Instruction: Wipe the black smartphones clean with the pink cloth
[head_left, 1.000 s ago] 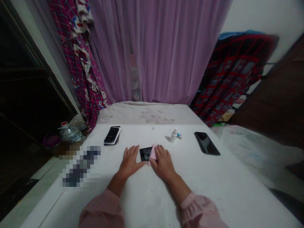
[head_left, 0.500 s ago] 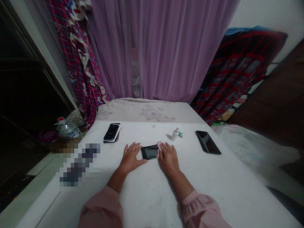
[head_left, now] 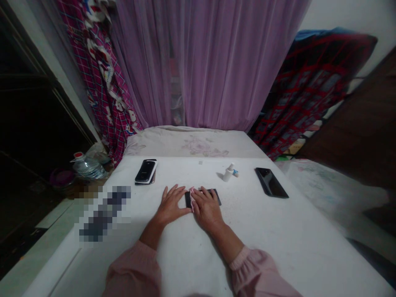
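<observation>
A small black phone (head_left: 215, 195) lies flat on the white table (head_left: 278, 239) in front of me. My left hand (head_left: 170, 205) rests flat beside its left end, fingers spread, steadying it. My right hand (head_left: 206, 208) lies over the phone's left half and presses a pink cloth (head_left: 191, 197) onto the screen; only a strip of the cloth shows at the fingers. The phone's right end sticks out past my right hand.
A phone in a white-edged case (head_left: 146, 171) lies at the back left, a large black phone (head_left: 271, 182) at the back right. A small white spray bottle (head_left: 228, 173) stands between them. A water jug (head_left: 86, 167) sits on the floor at left; a purple curtain (head_left: 210, 62) hangs behind.
My right hand with the pink cloth slid left across the phone, from its right end to its left half. The left hand stayed put. The view shifted slightly.
</observation>
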`<act>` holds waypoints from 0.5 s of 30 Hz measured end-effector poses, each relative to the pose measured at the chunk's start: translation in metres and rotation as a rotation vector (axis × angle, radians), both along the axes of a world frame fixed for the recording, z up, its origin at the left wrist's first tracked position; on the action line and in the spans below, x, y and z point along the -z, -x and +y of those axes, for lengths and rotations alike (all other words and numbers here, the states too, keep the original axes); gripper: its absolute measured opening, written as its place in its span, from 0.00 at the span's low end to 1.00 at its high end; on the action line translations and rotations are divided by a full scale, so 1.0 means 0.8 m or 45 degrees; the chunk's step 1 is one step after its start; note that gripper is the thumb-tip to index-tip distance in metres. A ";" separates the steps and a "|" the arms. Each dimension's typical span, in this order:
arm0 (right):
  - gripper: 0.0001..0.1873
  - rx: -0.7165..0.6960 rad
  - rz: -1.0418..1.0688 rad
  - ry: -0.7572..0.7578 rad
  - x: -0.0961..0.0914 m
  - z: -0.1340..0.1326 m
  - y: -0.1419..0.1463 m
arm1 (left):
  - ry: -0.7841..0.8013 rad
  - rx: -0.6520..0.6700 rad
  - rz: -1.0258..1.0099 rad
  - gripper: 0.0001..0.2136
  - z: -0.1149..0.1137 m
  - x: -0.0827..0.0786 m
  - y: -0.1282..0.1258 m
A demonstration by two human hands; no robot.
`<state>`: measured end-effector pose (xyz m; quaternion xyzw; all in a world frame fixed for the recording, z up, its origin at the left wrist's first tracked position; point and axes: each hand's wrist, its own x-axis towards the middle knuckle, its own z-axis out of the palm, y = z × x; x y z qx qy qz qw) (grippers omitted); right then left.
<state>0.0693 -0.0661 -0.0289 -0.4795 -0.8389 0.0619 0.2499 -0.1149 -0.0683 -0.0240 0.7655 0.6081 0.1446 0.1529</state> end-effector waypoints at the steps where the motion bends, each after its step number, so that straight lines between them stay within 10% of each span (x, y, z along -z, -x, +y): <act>1: 0.20 0.046 -0.020 -0.020 0.001 0.002 -0.005 | -0.009 0.004 -0.002 0.34 0.000 0.001 0.001; 10: 0.18 0.410 -0.096 -0.077 0.003 0.010 -0.047 | -0.051 0.021 -0.023 0.33 0.001 0.011 0.003; 15: 0.19 0.313 -0.083 -0.070 0.000 0.005 -0.025 | -0.039 0.031 -0.012 0.33 0.000 0.007 0.002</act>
